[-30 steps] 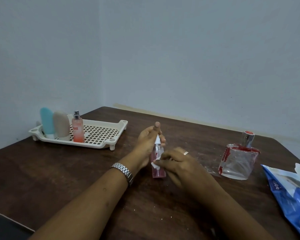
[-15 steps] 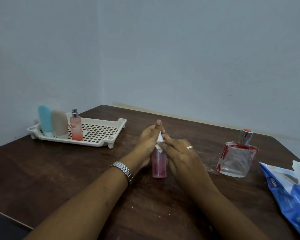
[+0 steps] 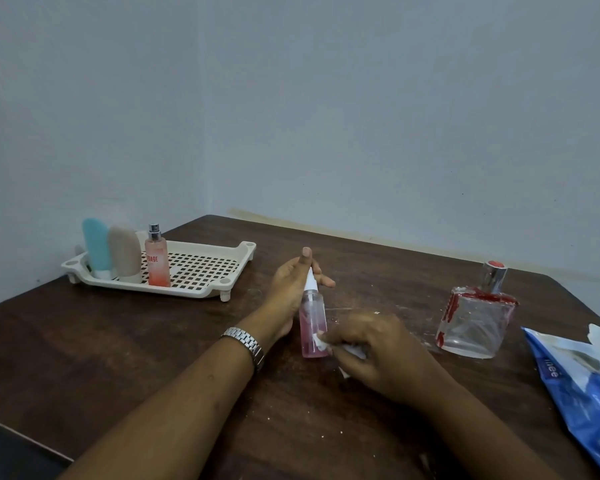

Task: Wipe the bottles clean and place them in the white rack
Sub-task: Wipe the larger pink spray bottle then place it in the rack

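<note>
**Desk:** Nearest the lens, at six o'clock?

**Photographer:** Right hand, with fingertips pinched together on a crumpled white wipe, pressing it against the lower wall of the small spray bottle. Pink liquid inside, base on the dark table at dead centre, near upright.

**Desk:** And steadying it?

**Photographer:** Left hand, just beyond at eleven o'clock of the bottle, with fingers curled behind the neck and one pointing up beside the white nozzle.

**Desk:** Best way through this step?

**Photographer:** Probably this: keep the upper grip firm, rub round the whole wall, turn the bottle to reach the hidden far side, finish at the nozzle. Likely to tip without that hold.

**Desk:** Still to wipe?

**Photographer:** Apparently the square glass bottle at two o'clock, well apart, seemingly empty, smeared red at shoulder and edge. At four o'clock, a blue wipes packet with white sheets poking out.

**Desk:** Farthest, at ten o'clock?

**Photographer:** White rack, holding three uprights at its left end: blue tube, beige tube, pink mist bottle. Bare grid beside them.
</note>
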